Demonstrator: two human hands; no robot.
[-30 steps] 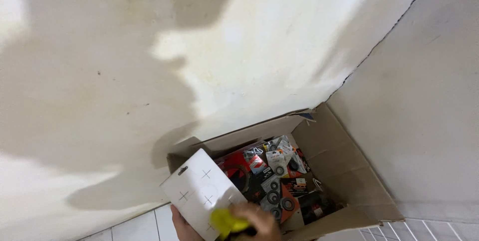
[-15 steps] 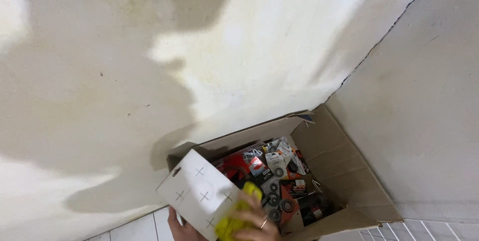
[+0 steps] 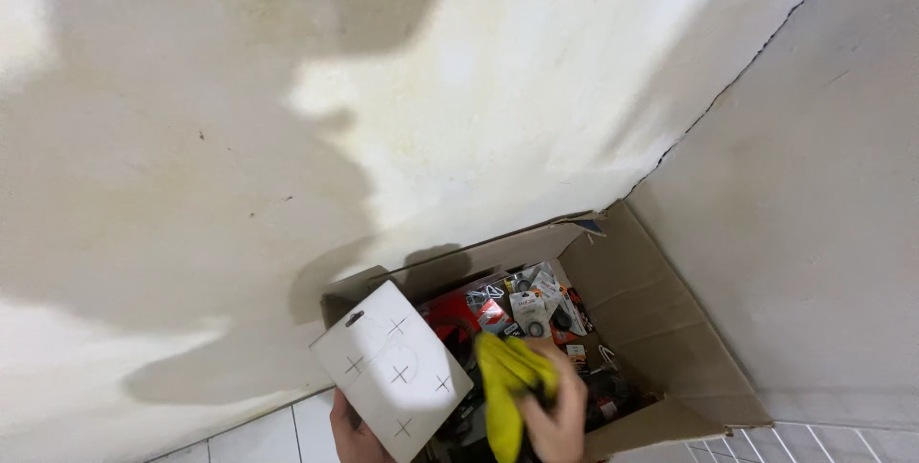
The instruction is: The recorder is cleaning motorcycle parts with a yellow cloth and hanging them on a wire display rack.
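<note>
Fingers (image 3: 572, 396) of the right hand (image 3: 557, 417) are curling round a yellow cloth (image 3: 507, 388), clenching it so the fabric is bunching above the knuckles and trailing down past the palm toward the bottom edge of the view. That hand is coming up from below, wrist out of sight, back of the hand facing right, hovering over the open cardboard box (image 3: 661, 329).

Over on the other side, the left hand (image 3: 356, 429) is poking in from the bottom edge too, thumb and palm pressing against the lower corner of a white card package (image 3: 392, 369), gripping it from underneath (only part of the hand is showing, the rest is cut off by the frame). The package is a flat rectangle marked with small crosses, with a hang hole near its upper left corner; it is tilting, its long axis running from upper left down to lower right, its broad face turning up toward the camera. It is sitting over the left rim of the box, and the cloth is hanging just beside its right edge.

Inside the box, a jumble of small packaged items (image 3: 526, 305) in red, white and black is lying loose. The box is standing in the corner where the two pale walls (image 3: 459, 90) are meeting, on a white tiled floor (image 3: 258, 434).
</note>
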